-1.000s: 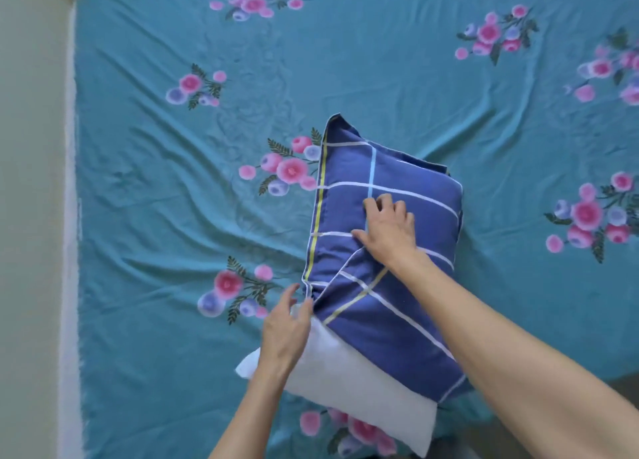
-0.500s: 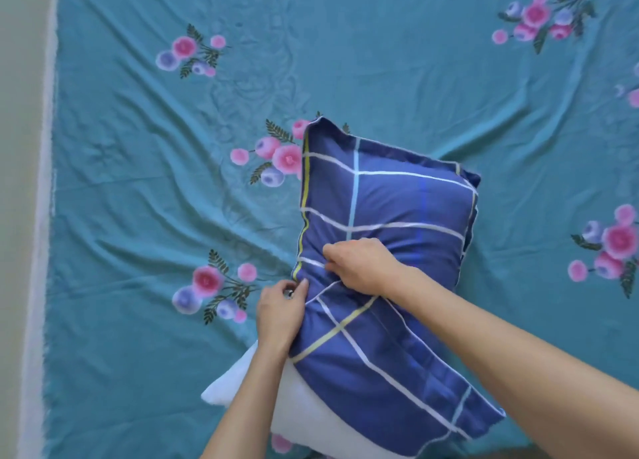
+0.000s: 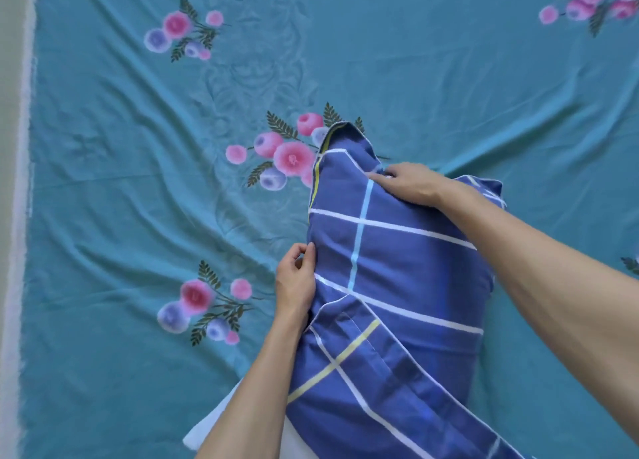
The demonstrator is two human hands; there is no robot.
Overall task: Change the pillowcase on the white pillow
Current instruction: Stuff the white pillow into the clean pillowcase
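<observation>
left hand [image 3: 295, 282] pinches the blue checked pillowcase [image 3: 390, 285] at its left edge; right hand [image 3: 409, 184] grips its far end; white pillow [image 3: 207, 431] peeks out near the bed's [image 3: 121, 182] near edge.

a wrinkled teal bedsheet [image 3: 138, 189] printed with pink flowers, its white edge [image 3: 20, 216] at left.

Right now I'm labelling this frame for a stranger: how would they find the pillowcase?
Start from the teal flowered bedsheet that fills the view. Near its lower middle lies the pillowcase, gripped by the left hand and right hand. It alone is dark blue with white, pale blue and yellow lines.
</observation>
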